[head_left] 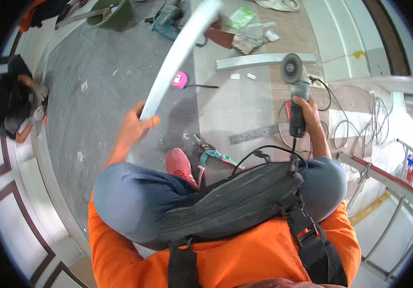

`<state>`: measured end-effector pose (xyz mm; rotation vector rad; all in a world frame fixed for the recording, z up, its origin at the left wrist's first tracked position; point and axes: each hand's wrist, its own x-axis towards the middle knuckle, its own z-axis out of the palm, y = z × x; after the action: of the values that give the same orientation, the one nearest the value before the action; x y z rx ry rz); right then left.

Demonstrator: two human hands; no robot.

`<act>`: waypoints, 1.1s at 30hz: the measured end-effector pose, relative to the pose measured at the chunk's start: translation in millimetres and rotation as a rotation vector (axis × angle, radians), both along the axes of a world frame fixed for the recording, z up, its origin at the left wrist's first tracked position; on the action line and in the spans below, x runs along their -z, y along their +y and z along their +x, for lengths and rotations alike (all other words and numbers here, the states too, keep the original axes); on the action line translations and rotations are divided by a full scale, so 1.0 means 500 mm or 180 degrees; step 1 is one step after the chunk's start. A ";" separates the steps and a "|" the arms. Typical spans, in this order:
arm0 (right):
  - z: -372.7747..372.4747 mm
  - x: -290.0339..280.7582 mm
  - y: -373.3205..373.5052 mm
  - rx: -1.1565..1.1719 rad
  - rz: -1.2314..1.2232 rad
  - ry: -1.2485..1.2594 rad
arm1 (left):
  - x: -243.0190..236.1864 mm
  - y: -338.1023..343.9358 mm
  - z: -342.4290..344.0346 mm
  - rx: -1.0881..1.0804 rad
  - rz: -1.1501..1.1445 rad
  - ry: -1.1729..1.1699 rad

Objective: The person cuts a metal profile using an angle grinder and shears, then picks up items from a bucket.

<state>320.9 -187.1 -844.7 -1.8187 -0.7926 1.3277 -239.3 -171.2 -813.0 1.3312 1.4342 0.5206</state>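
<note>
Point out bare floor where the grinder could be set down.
Bare grey floor lies left of the metal strip in the left hand. Crowded: cables, a steel ruler and snips surround the right hand holding the angle grinder.

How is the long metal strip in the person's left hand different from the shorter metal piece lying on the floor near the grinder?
The held metal strip is lifted off the floor and slants up and away in the left hand; the floor piece lies flat, crosswise, untouched. The held strip looks longer and is blurred, while the floor piece shows sharp. The right hand holds the angle grinder just beside the floor piece. Both are pale grey, narrow metal lengths.
</note>
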 end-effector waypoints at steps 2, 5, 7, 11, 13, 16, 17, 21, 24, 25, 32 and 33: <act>0.002 -0.024 0.006 -0.0029 0.0006 0.0148 | 0.016 0.001 0.009 -0.0487 -0.0304 -0.0713; 0.017 -0.088 0.023 -0.0082 -0.0048 0.0050 | 0.032 0.043 0.054 -0.0620 -0.0600 -0.1462; 0.024 -0.112 0.047 -0.0270 -0.0060 0.0142 | 0.085 0.048 0.044 -0.0433 -0.0774 -0.1149; 0.010 -0.190 0.077 -0.0487 0.0010 -0.0227 | 0.112 0.035 0.126 -0.0961 -0.0743 -0.2492; 0.007 -0.221 0.085 -0.0681 -0.0103 -0.0137 | 0.128 0.029 0.130 -0.1248 -0.0712 -0.2817; -0.004 -0.241 0.080 -0.0614 -0.0054 -0.0106 | 0.169 0.026 0.142 -0.1551 -0.0660 -0.3134; -0.006 -0.240 0.077 -0.0585 -0.0016 -0.0058 | 0.184 0.027 0.141 -0.1657 -0.0634 -0.3230; 0.007 -0.224 0.061 -0.0481 0.0013 -0.0053 | 0.219 0.030 0.151 -0.2034 -0.0668 -0.3166; 0.017 -0.213 0.056 -0.0445 -0.0042 -0.0007 | 0.247 0.021 0.159 -0.2308 -0.0829 -0.3091; 0.019 -0.213 0.057 -0.0493 -0.0073 0.0032 | 0.256 0.015 0.160 -0.2338 -0.0876 -0.3181; 0.047 -0.193 0.057 -0.0473 -0.0117 0.0254 | 0.303 -0.003 0.169 -0.2359 -0.1046 -0.3433; 0.046 -0.189 0.059 -0.0460 -0.0106 0.0266 | 0.308 -0.002 0.169 -0.2374 -0.1077 -0.3377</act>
<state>343.9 -157.7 -750.2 -1.7466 -0.8752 1.5074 -154.6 -172.4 -966.8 0.0864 0.9656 1.1792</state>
